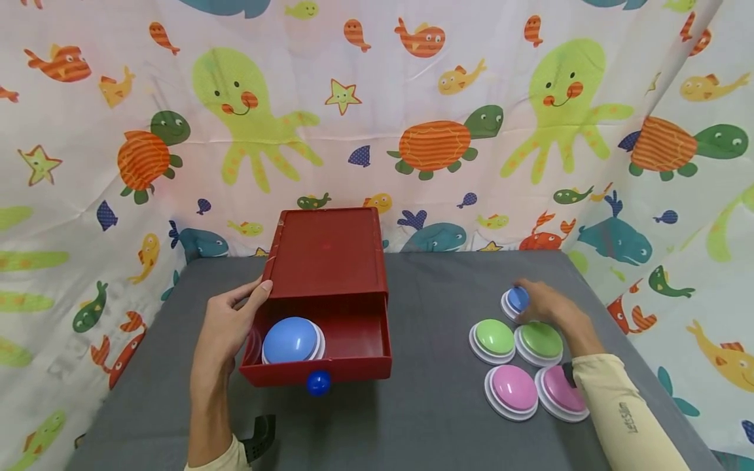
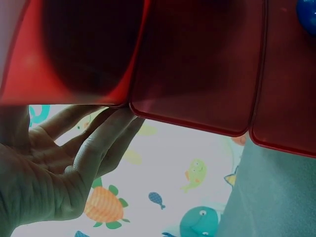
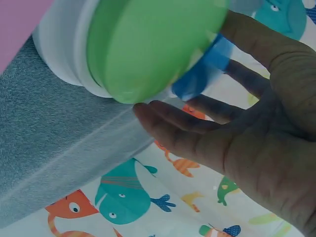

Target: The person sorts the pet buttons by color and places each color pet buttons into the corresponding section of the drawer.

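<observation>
A red box point(image 1: 326, 255) with an open drawer point(image 1: 356, 327) stands left of the table's middle. My left hand point(image 1: 226, 327) grips the box's left edge, thumb on top; the left wrist view shows the other fingers at its side. Inside the drawer lies a large blue dome button point(image 1: 290, 340) on a white base. At the back right, my right hand point(image 1: 550, 307) has its fingers curved around another blue dome button point(image 1: 517, 299), whose right part is hidden. The right wrist view has this blue button point(image 3: 202, 71) between thumb and fingers, partly behind a green button point(image 3: 148, 49).
Two green buttons, one nearer the middle point(image 1: 494, 337), stand in front of the right hand. Two pink buttons point(image 1: 514, 387) lie nearer, one partly under the right sleeve point(image 1: 618, 405). A blue knob point(image 1: 319, 383) sticks out from the drawer front. A sea-animal curtain point(image 1: 377, 78) hangs behind the grey table point(image 1: 436, 418).
</observation>
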Motion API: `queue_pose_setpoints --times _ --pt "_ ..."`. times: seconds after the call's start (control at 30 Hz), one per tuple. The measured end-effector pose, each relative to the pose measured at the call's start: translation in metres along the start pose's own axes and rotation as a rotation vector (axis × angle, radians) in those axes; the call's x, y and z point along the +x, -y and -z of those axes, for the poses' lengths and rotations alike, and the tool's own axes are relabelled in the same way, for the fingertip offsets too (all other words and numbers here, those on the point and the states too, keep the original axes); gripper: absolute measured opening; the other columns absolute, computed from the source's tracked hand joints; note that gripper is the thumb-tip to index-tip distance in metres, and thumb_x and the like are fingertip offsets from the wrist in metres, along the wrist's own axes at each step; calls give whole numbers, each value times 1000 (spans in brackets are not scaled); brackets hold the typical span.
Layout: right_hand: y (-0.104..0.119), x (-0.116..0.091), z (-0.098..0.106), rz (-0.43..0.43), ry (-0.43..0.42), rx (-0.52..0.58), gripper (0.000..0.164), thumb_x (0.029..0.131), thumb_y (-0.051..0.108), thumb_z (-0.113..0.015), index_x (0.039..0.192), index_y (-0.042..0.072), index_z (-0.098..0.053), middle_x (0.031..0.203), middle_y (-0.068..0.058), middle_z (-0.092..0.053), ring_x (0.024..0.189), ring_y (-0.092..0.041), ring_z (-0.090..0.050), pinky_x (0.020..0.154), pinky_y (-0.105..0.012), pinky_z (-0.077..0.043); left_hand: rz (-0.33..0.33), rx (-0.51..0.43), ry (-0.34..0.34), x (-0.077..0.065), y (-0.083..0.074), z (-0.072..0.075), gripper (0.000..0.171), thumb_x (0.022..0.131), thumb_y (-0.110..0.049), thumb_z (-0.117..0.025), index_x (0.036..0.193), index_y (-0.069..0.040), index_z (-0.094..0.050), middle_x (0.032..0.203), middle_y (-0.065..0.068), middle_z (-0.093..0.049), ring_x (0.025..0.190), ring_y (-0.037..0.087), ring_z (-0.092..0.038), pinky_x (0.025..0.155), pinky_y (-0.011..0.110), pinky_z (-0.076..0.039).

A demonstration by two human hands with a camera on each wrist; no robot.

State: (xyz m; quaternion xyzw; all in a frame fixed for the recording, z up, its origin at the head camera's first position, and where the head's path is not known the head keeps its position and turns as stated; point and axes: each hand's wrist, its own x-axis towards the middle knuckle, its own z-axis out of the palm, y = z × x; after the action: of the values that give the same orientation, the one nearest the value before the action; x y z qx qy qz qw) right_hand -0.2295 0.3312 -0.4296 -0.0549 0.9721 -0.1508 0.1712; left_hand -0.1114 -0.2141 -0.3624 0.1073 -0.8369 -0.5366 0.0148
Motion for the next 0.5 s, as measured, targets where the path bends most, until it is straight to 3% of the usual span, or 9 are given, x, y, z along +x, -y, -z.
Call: queue_pose_setpoints --times 0.37,0.5 --pt "-5 8 -4 9 -33 46 80 82 17 -85 149 -3 -46 142 -40 -48 129 -57 -48 102 -77 -45 -3 -2 -6 0 0 1 73 101 -61 -56 160 -20 -43 161 17 -49 141 43 -55 112 54 -50" --pt "-3 9 -4 20 -95 44 77 81 16 -85 145 -7 -49 139 -40 -50 126 -56 -49 104 -75 -45 7 -10 -13 0 0 1 73 100 -61 -57 160 -20 -45 160 17 -51 140 42 -56 112 54 -50"
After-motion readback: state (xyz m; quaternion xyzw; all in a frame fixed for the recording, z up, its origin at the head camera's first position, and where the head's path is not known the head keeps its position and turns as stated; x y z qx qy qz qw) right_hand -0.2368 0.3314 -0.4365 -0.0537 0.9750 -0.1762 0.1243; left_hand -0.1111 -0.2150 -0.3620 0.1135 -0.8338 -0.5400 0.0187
